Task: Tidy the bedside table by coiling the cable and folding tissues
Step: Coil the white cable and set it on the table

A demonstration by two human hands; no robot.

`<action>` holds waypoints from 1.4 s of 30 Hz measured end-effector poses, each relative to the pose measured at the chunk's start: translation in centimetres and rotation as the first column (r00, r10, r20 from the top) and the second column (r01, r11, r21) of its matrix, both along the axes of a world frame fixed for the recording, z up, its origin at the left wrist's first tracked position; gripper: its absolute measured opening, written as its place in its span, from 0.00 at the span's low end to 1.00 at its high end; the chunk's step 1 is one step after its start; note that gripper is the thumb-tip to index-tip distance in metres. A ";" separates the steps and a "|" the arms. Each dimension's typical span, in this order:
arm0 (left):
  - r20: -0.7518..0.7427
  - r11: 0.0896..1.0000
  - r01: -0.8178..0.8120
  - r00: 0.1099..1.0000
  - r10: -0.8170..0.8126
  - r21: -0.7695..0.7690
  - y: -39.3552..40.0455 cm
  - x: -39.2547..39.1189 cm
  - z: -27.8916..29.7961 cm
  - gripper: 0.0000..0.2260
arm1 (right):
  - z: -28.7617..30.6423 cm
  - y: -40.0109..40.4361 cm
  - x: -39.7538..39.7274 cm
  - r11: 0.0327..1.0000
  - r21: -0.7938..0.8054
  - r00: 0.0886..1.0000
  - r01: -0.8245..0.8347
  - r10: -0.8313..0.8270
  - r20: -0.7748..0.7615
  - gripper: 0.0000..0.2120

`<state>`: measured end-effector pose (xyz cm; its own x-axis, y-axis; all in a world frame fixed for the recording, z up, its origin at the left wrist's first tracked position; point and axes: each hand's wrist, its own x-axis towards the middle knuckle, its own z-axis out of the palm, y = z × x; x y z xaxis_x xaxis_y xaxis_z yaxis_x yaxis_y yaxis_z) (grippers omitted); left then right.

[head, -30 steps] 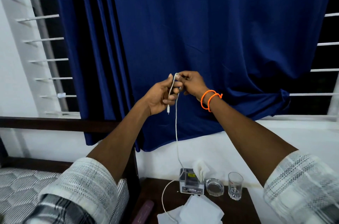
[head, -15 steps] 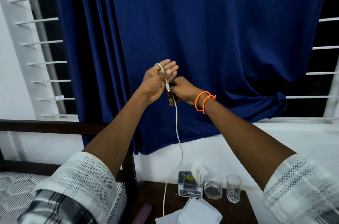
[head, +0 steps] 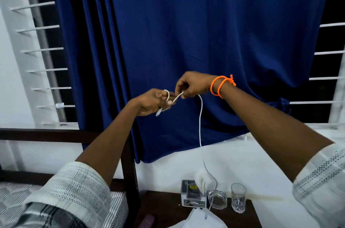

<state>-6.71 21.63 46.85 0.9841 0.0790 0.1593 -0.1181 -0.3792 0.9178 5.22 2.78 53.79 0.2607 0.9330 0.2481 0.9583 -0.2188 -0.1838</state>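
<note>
Your white cable [head: 200, 115] is held up in front of the blue curtain [head: 205, 41], well above the bedside table [head: 162, 207]. Your left hand [head: 153, 101] is closed around a small loop of it, with the plug end hanging out at the hand's 6 o'clock. Your right hand [head: 192, 84], at the left hand's 2 o'clock and just beside it, pinches the cable between thumb and fingers; a short taut stretch joins the two hands. From the right hand the cable drops straight down to the table.

On the table, at the 6 o'clock of your hands, loose tissues [head: 201, 218] lie at the near edge. Behind them stands a small box [head: 193, 197] with tissues upright against it; the glass ashtray [head: 217, 198] is at its 3 o'clock, then the drinking glass [head: 238, 198]. The hanging cable passes over the ashtray. The bed frame [head: 128, 162] stands at the table's 9 o'clock.
</note>
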 end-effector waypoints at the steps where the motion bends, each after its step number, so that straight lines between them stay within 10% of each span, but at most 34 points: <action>1: -0.045 0.999 0.034 0.998 -0.036 -0.035 -0.1 0.0 -0.2 0.18 | 0.6 -0.2 0.1 1.000 0.008 0.999 -0.014 0.014 0.030 0.08; 7: -0.144 0.915 0.310 0.924 -0.353 -0.257 -1.7 -0.1 -0.7 0.21 | 1.0 -0.9 1.3 0.975 0.193 0.993 -0.110 0.117 -0.025 0.07; 13: 0.128 0.732 0.540 0.832 -0.541 -0.415 -3.1 -0.9 -0.1 0.20 | -2.6 -0.6 1.9 0.887 0.451 0.902 -0.103 0.275 -0.334 0.10; 24: 0.494 0.749 0.377 0.866 -0.077 -0.545 -3.7 0.5 1.5 0.15 | -8.6 2.3 -1.5 0.907 0.420 0.462 0.012 0.367 -0.807 0.04; 32: 0.364 0.944 -0.092 0.907 0.211 -0.318 -2.0 0.6 1.5 0.15 | -6.9 1.4 -0.5 0.978 0.206 0.702 -0.019 0.160 -0.694 0.09; 42: 0.303 0.873 -0.459 0.866 0.399 0.163 -0.6 1.2 -0.7 0.11 | -2.5 -0.6 0.7 0.994 0.099 0.940 -0.034 0.066 -0.335 0.11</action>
<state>-5.48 21.07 46.20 0.7840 0.4166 0.4602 -0.1109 -0.6354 0.7642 5.92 2.15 51.26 0.2972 0.9247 0.2378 0.8458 -0.1394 -0.5149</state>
